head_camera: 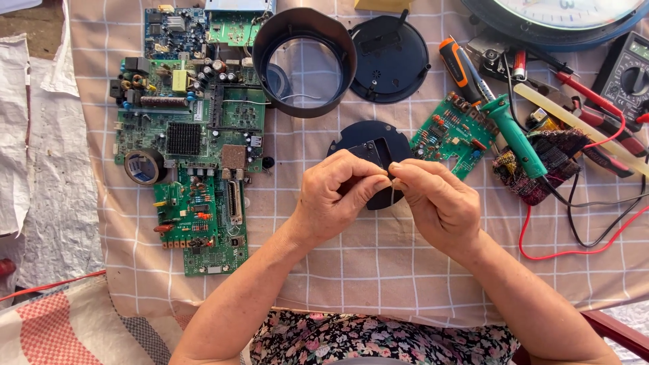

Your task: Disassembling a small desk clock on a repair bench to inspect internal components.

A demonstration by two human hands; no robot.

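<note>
While held low over the checked tabletop (378,270), both meet at fingertips: left hand (338,196) and right hand (436,203), each grip pinched shut on something too small to make out. Directly behind them, partly hidden, lies a round black disc (355,138), matte, flat, with a raised square block at its middle. Just beside it to the right, a small green circuit board (449,132); further up, a black ring housing (304,61) and a second black round cover (392,57). Far left, larger green boards (189,135).
</note>
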